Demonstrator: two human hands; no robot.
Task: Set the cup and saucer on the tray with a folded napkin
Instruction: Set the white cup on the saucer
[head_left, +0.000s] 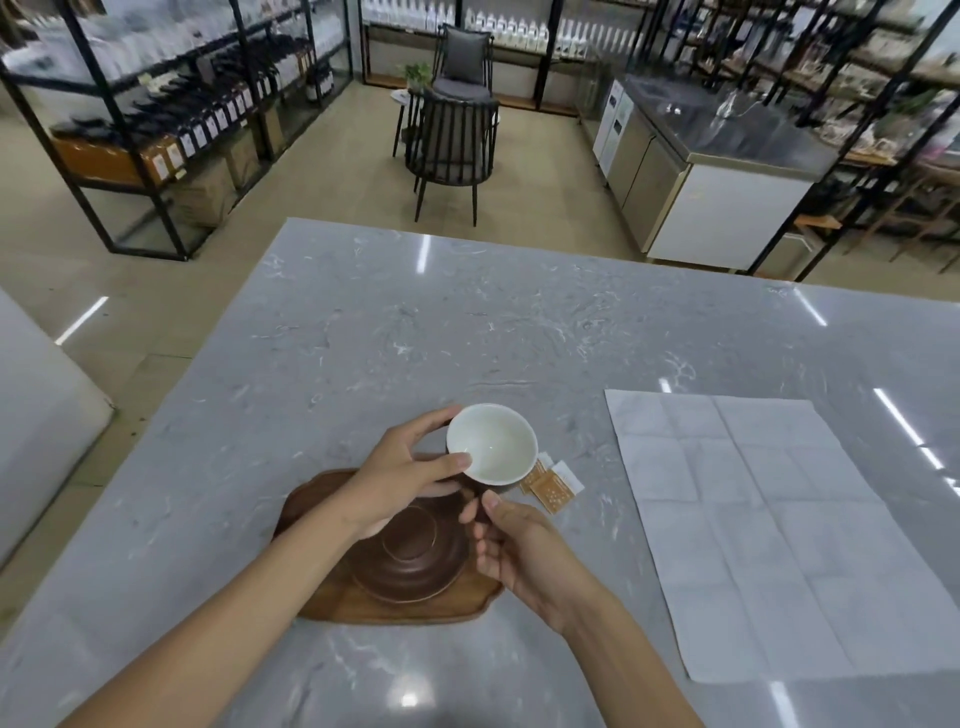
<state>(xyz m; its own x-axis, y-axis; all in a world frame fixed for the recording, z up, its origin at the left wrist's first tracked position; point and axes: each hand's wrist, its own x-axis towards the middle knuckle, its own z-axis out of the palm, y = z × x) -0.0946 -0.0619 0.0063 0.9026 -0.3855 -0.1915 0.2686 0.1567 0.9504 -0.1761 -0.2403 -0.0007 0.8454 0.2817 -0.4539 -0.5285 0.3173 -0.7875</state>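
Observation:
A white cup (492, 442) is held in the air above the far right part of a wooden tray (332, 603). My left hand (405, 475) grips its rim, thumb on the near edge and fingers round the far side. My right hand (514, 545) is just below the cup with curled fingers; whether it touches the cup's base or handle is hidden. A dark brown saucer (415, 556) lies on the tray under both hands. A white napkin (769, 530) lies unfolded and flat on the counter to the right.
The grey marble counter (395, 332) stretches far ahead and to both sides. Two small orange packets (553, 488) lie beside the tray, just right of the cup. Chairs, shelving and a steel cabinet stand beyond the counter.

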